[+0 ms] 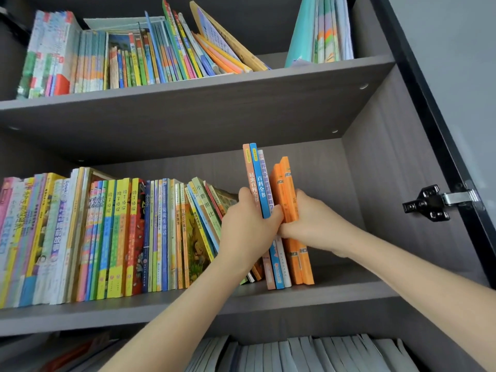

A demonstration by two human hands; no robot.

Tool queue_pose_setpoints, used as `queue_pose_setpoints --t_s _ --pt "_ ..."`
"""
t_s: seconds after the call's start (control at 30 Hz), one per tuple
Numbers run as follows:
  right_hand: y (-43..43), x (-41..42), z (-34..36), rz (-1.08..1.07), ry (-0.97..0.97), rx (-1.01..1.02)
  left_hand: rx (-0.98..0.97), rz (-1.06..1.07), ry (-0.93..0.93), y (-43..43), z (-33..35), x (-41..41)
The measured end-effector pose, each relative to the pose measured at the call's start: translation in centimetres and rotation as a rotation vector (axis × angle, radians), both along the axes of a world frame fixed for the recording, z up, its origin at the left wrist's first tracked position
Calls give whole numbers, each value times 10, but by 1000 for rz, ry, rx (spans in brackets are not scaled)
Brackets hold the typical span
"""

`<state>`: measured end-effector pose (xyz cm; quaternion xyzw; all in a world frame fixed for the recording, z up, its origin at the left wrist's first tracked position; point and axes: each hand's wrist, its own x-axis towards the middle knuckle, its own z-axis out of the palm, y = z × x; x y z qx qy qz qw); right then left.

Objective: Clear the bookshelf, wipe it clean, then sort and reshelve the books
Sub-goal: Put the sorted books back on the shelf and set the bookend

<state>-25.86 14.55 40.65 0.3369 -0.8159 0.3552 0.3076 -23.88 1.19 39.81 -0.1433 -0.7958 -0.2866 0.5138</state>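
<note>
Five thin books (258, 178) stand upright toward the right end of the middle shelf (349, 294), just beside the leaning row (120, 237). Your left hand (247, 224) curls round the three taller ones; your right hand (311, 221) pinches two orange ones. Squeeze both bundles evenly, since slim glossy covers likely slip and fan

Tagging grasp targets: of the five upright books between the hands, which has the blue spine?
The tall blue-spined book, second from left, gripped by the left hand between a salmon-spined book and a white-spined book; the orange books stand rightmost.
</note>
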Motion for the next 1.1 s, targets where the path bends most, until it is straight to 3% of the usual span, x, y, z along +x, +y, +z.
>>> queue_pose_setpoints --t_s 0.13,0.27,0.43,0.57,0.73,0.9,1.1 --pt "5 4 2 -38 -29 1 83 12 -129 -2 7 1" --pt "-2 -8 -6 -207 -10 -116 231 -56 -3 -15 -2 0" --pt "-11 -30 -9 -298 -3 -109 372 -213 38 -47 -8 38" --pt "-37 -43 -2 -235 -73 -76 477 -221 141 -87 -2 83" --pt "-83 -42 0 -21 -305 132 514 -64 230 -130 -5 121" --pt "-125 -45 -14 -310 44 164 550 -5 324 -153 -11 125" --pt "-145 -51 -13 -465 166 82 522 24 302 -159 -19 108"
